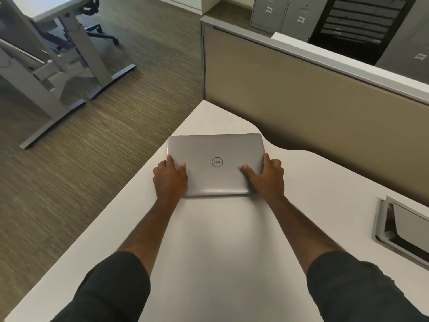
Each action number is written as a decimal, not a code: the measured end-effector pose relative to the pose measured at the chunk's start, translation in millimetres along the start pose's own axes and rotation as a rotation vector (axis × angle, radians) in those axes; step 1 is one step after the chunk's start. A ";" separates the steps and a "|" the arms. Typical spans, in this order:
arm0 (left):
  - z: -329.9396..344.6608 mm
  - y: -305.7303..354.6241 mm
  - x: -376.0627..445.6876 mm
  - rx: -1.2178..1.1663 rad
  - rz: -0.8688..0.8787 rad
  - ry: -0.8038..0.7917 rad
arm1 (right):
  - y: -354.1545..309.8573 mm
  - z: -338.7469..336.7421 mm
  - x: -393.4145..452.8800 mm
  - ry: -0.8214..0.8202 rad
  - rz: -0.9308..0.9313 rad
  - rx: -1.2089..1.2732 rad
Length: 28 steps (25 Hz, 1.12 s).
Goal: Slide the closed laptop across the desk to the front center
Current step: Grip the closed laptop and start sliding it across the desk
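I see a tan cubicle partition [301, 94] along the far edge, grey filing cabinets [285, 13] behind it, a recessed cable hatch [401, 226] at right, and another desk's metal legs [69, 66] on carpet [116, 135].

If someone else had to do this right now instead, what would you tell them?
Left hand: grips the closed laptop at its near left corner, thumb on the lid.
Right hand: same at the near right corner.
Laptop: flat on the white desk, far out near the desk's left end and the partition.
Done: both hands are on it.
Left: slide it toward you to the front center, then let go.
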<state>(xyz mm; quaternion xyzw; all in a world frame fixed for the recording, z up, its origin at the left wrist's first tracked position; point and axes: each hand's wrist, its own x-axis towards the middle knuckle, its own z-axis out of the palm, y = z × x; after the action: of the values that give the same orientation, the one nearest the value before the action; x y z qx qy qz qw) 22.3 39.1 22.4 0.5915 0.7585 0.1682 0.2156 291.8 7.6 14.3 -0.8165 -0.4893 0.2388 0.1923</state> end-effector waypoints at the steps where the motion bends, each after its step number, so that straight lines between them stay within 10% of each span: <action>1: -1.5 2.9 -0.3 -0.059 -0.046 -0.004 | -2.3 0.3 1.3 -0.015 0.018 -0.001; 11: -17.6 4.2 9.2 -0.521 -0.236 -0.022 | -3.6 -5.6 9.5 -0.117 0.091 0.062; 28: -16.6 -18.0 -35.4 -0.341 0.019 -0.201 | 24.0 -14.3 -44.1 -0.057 0.059 0.148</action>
<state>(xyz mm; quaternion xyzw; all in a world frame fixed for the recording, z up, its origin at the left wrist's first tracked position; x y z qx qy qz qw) 6.0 0.4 31.8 0.5673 0.6881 0.2364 0.3857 299.0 -43.5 21.6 -0.8068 -0.4514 0.3030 0.2311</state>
